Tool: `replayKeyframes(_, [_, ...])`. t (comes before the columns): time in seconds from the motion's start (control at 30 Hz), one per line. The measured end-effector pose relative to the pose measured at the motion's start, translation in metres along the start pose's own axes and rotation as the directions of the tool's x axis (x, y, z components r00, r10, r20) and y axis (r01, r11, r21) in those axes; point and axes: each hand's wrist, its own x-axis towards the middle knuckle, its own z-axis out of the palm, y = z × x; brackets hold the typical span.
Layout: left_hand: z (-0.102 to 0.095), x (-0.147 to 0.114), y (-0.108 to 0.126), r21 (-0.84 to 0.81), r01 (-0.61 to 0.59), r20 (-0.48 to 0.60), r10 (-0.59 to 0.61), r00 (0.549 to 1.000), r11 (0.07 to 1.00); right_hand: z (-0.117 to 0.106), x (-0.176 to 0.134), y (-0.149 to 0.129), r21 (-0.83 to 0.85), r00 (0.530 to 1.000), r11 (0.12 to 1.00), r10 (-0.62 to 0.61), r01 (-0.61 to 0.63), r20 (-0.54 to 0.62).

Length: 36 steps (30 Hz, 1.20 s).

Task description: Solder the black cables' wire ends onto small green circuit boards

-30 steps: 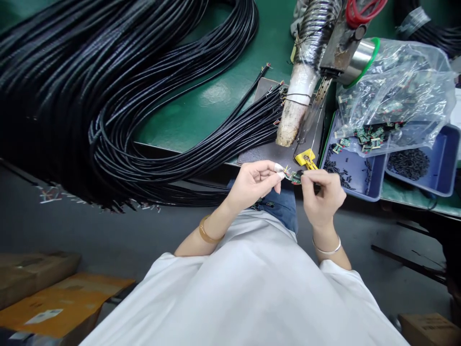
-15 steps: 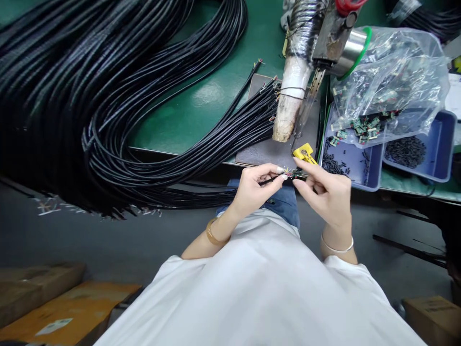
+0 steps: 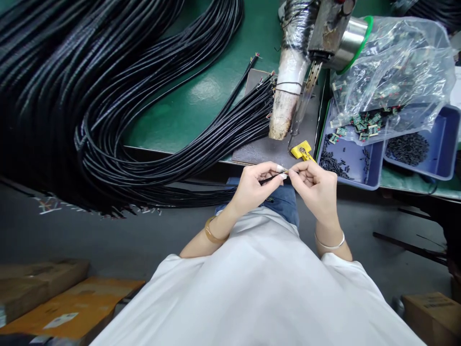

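Observation:
My left hand point(image 3: 254, 187) is closed around a black cable point(image 3: 267, 180), pinching it near its end between thumb and forefinger. Short coloured wires point(image 3: 285, 171) stick out of that end. My right hand point(image 3: 317, 187) meets them from the other side, its thumb and forefinger pressed together on the wires. Its curled fingers hide whatever else may be in them. Just beyond my right hand lies a yellow plastic tool point(image 3: 301, 150), on the edge of a grey board point(image 3: 257, 150).
A big bundle of black cables point(image 3: 144, 158) covers the left. Above the board hang a stained white tube point(image 3: 283, 113) and a tool with a metal nozzle point(image 3: 313, 77). Blue trays point(image 3: 376, 168) hold small black pieces at right, beneath a plastic bag point(image 3: 410, 62) of circuit boards.
My right hand has moved left and closed in on the wire end. The small dark green part seen between the hands is now out of sight. My left hand keeps its grip.

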Motion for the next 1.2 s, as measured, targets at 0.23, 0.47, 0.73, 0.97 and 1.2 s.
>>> replayKeyframes(0.23, [0.000,0.004,0.004,-0.111,0.115,0.021,-0.114,0.993,0.987,-0.008,0.008,0.011,0.221,0.962,0.953,0.158,-0.207,0.222])
replayKeyframes(0.47, [-0.001,0.008,0.006,-0.127,0.169,0.009,-0.169,0.986,0.977,-0.002,0.000,0.020,-0.217,0.920,0.895,-0.392,0.389,0.031])
replayKeyframes(0.73, [0.000,0.010,0.011,-0.107,0.092,-0.024,-0.095,0.995,0.990,-0.008,-0.008,0.016,0.061,0.867,0.945,-0.266,0.320,-0.422])
replayKeyframes(0.97, [0.001,0.006,0.007,0.010,0.028,-0.084,-0.027,0.996,1.000,-0.006,-0.004,0.006,0.081,0.932,0.995,-0.026,0.059,-0.362])
replayKeyframes(1.2, [0.008,0.000,0.008,0.223,-0.084,-0.203,0.131,0.970,0.971,0.010,0.000,0.009,0.216,0.991,0.976,0.034,-0.005,-0.132])
